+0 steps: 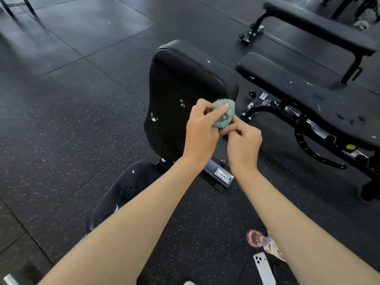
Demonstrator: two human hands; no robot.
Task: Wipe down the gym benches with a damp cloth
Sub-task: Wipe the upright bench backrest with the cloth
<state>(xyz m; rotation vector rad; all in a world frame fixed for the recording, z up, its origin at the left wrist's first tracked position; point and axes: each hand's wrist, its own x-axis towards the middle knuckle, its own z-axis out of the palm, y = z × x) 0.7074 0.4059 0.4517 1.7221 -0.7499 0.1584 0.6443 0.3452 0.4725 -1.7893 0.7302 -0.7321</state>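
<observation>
1. Head view, from 9 to 11 o'clock: speckled black rubber floor (67, 112) in large tiles lies open, with seams running diagonally. This is the widest free room in sight.
2. At 7 o'clock the seat pad (127, 192) of the nearest bench (181, 89) shows from under the left forearm. Its back pad rises tilted toward 12 o'clock, with small tears showing white near its lower left edge.
3. At the centre, the left hand (202, 128) is raised in front of the back pad's right edge. Its fingers are curled round a bunched teal cloth (225, 112), with the forefinger stretched across the top of it.
4. The cloth is held between both hands, just off the back pad's right edge. Whether it touches the pad cannot be told.
5. Just right of centre, the right hand (244, 140) sits below the cloth. Its thumb and forefinger pinch the cloth's lower edge, and the other fingers are folded in.
6. Both forearms reach in from 7 and 5 o'clock and converge at the cloth.
7. At 3 o'clock a second bench (308, 103) lies flat, near the first, with a narrow strip of floor between them. A third bench (320, 27) stands beyond it at 1 o'clock.
8. At 5 o'clock a white phone (264, 270) lies on the floor beside a pink round object (255, 238), both partly under the right forearm.
</observation>
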